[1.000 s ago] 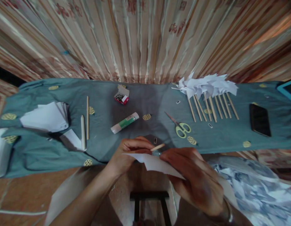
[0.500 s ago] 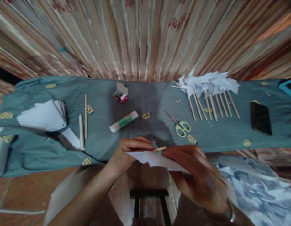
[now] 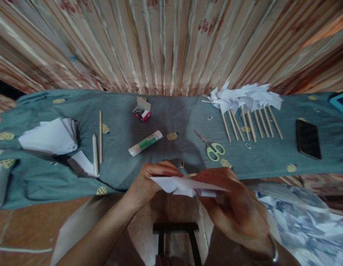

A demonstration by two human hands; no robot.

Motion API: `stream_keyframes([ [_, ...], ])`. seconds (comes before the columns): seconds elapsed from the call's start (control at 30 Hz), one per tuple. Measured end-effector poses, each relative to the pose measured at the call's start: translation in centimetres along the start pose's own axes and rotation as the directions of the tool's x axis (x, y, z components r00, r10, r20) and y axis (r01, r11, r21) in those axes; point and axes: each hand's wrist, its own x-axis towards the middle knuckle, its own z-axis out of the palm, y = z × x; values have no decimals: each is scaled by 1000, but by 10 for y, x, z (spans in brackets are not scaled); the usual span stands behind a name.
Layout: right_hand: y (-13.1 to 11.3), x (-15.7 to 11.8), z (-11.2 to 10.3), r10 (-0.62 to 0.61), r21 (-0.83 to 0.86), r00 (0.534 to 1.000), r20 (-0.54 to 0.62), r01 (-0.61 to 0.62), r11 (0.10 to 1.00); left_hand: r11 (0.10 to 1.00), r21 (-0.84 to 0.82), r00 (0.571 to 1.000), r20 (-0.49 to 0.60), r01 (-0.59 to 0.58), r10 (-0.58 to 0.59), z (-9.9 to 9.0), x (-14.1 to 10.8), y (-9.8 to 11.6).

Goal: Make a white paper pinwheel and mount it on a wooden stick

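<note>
Over the table's near edge, a white paper pinwheel (image 3: 185, 184) with folded blades is held between my two hands. My left hand (image 3: 152, 179) is closed, fingers and thumb pinching its left side. At the right side, my right hand (image 3: 238, 203) is closed on the paper, slightly blurred. The tip of a pale wooden stick (image 3: 190, 175) shows behind the paper between the hands; the rest of it is hidden. Beyond the hands lie a green-and-white glue stick (image 3: 146, 143) and green-handled scissors (image 3: 214, 150).
An open red box of small metal pins (image 3: 142, 111) stands at the back. Several pinwheels on sticks (image 3: 249, 98) lie right, beside a phone (image 3: 308, 139). At left are stacked paper (image 3: 51, 136), a loose stick (image 3: 101, 136) and a pointed white rod (image 3: 95, 155). A bag of paper pieces (image 3: 307, 221) sits lower right.
The paper pinwheel has tilted between my hands, so more of its folded underside shows. My right hand has turned slightly and less of the stick's tip is visible. My left hand stays put.
</note>
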Motion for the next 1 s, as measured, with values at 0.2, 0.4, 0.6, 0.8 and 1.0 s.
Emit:
stream_keyframes([
  [0.2,17,1,23,340,290,925,-171,-283,914,993,-80,992,-93,83,-90,4,2,-10],
  [0.4,40,18,40,523,638,852,-8,-398,659,986,-96,978,-144,136,-149,6,5,-20],
  [0.6,62,21,52,621,734,763,179,-524,432,986,-114,978,-155,121,-138,7,4,-28],
  [0.8,71,20,61,634,752,715,293,-582,309,991,-89,966,-226,103,-121,10,0,-34],
  [1.0,76,18,64,601,725,710,368,-624,293,994,-8,954,-280,107,-106,8,-8,-45],
])
